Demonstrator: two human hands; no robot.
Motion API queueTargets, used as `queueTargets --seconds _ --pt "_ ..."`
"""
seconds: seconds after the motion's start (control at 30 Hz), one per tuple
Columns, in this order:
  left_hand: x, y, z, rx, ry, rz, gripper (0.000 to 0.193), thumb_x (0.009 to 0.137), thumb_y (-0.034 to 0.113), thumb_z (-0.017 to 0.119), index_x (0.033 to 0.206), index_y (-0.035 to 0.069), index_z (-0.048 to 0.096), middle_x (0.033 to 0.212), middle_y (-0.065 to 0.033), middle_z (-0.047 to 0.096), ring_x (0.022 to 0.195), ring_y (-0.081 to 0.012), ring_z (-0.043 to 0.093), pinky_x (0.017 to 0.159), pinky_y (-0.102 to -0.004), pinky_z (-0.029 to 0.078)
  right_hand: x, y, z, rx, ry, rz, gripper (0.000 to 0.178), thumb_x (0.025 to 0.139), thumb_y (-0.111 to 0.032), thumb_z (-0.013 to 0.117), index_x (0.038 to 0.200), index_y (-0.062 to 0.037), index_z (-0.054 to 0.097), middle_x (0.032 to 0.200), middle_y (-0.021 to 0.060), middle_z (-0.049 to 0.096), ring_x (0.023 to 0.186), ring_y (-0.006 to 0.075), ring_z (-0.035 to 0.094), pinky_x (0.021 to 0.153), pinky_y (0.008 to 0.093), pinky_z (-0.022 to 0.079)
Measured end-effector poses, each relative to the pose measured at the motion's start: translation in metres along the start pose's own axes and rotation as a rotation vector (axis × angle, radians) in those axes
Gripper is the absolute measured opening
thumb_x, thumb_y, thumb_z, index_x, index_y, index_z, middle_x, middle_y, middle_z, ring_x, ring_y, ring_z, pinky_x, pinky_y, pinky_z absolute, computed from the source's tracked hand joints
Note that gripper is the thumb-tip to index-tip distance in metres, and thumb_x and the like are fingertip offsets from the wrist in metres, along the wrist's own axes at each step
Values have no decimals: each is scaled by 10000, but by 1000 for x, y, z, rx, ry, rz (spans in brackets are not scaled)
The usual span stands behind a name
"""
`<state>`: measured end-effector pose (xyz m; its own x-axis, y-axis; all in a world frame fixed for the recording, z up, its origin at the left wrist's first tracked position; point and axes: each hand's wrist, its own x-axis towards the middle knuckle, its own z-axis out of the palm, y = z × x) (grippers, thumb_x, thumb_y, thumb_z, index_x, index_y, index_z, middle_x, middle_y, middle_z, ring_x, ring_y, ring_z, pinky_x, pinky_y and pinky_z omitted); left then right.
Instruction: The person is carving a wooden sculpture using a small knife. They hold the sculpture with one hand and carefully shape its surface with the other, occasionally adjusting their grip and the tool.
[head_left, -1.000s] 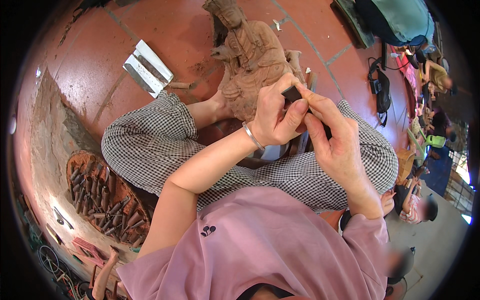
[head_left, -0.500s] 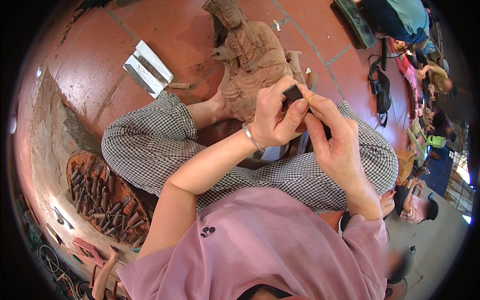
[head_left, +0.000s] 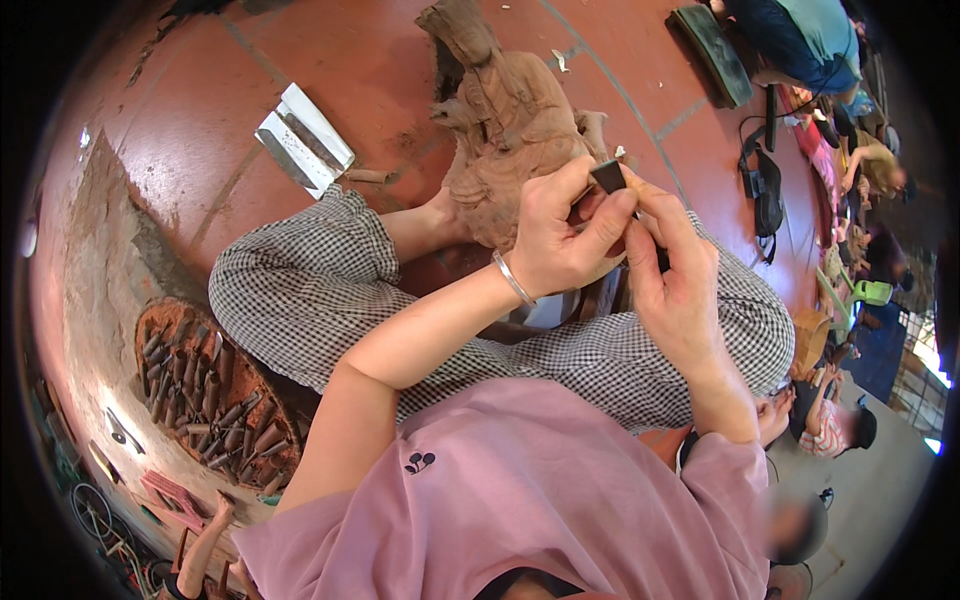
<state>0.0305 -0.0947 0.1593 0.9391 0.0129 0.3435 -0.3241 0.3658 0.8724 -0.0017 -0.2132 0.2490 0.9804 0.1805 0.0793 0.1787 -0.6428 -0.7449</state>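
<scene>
My left hand (head_left: 560, 235), with a silver bangle at its wrist, pinches a small dark flat piece (head_left: 608, 177) between thumb and fingers. Close against it, my right hand (head_left: 675, 265) is closed around a thin dark object (head_left: 662, 258), mostly hidden by the fingers, so its kind does not show. The right fingertips meet the edge of the flat piece. Just beyond both hands, a brown carved wooden statue (head_left: 525, 110) of a seated figure leans between my legs, its lower part partly behind my left hand.
At left, a round basket (head_left: 285, 410) holds many carving tools (head_left: 190, 375) among reddish shavings. White paper (head_left: 325, 135) with a dark flat bar on it lies on the tiled floor (head_left: 380, 60). A black bag (head_left: 765, 195) rests at right, and other people sit beyond.
Both hands have shifted slightly to the right with the dark flat piece. The surroundings sit slightly differently in view, and the grip looks the same.
</scene>
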Motion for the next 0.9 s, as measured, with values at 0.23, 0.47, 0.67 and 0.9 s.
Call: queueTargets --seconds 0.23,0.47,0.67,0.9 --pt "-7 27 -1 3 79 -31 163 884 133 685 799 27 595 628 -2 573 558 -36 508 478 -241 394 -17 -3 11 375 -24 251 453 1021 -131 466 1440 -31 325 765 -9 582 550 26 458 483 172 360" --pt "-16 75 -28 114 140 -49 188 827 163 719 753 14 631 578 -37 547 520 -91 529 486 -268 406 -26 -35 20 560 -129 113 634 1024 -237 490 1519 -37 149 817 68 617 556 63 473 503 183 376" --pt "-23 127 -126 289 456 -79 153 876 169 706 791 55 647 701 1 612 623 -71 558 553 -258 457 -28 -25 12 504 -217 -20 659 1027 -325 486 1541 -62 167 1181 179 613 947 149 600 843 267 483" --pt "-166 223 -399 856 1603 -149 181 827 173 750 802 32 641 713 -3 577 622 -97 487 560 -281 411 -20 18 -22 534 -68 234 535 1041 -318 446 1471 -18 336 1038 140 627 823 132 576 782 252 481"
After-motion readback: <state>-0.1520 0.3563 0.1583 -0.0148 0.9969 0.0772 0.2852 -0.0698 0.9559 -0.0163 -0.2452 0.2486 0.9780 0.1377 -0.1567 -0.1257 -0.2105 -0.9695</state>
